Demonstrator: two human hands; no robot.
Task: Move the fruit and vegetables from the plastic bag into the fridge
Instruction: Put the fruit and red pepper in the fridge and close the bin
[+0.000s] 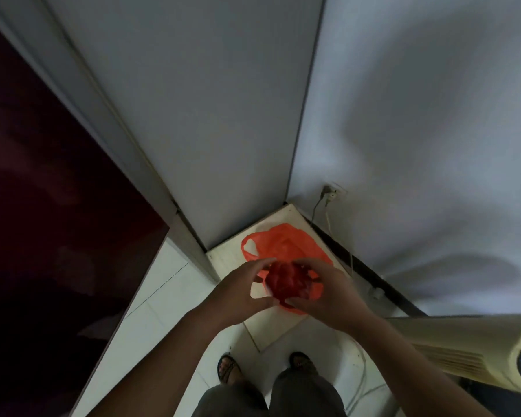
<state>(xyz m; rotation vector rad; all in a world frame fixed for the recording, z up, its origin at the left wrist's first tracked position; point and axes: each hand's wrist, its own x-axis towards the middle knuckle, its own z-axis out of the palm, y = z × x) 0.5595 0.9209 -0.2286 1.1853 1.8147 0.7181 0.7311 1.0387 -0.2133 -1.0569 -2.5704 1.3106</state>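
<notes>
Left hand [241, 291]: curled round the left side of the red item [286, 281], fingers over its top, thumb beneath.
Right hand [322, 296]: curled round the item's right side in the same way, fingers above and thumb below.
Red item: dark red and lumpy, held between both hands above the bag's near end. Its kind could not be told.
Bag [286, 240]: orange plastic, lying slack on the board [232, 260], one handle loop open at the left. Contents could not be seen.
Board: pale and flat, set low in the corner where two grey walls met.
Maroon panel [57, 206]: glossy and dark, filling the left side. Whether it was the fridge could not be told.
Socket [330, 192]: low on the right wall near the corner, a plug in it and a cord hanging down.
Cream appliance [478, 347]: at the right edge, slatted grille and blue-lit buttons showing.
Sandals [227, 368]: on both feet, standing on white floor tiles just short of the board.
</notes>
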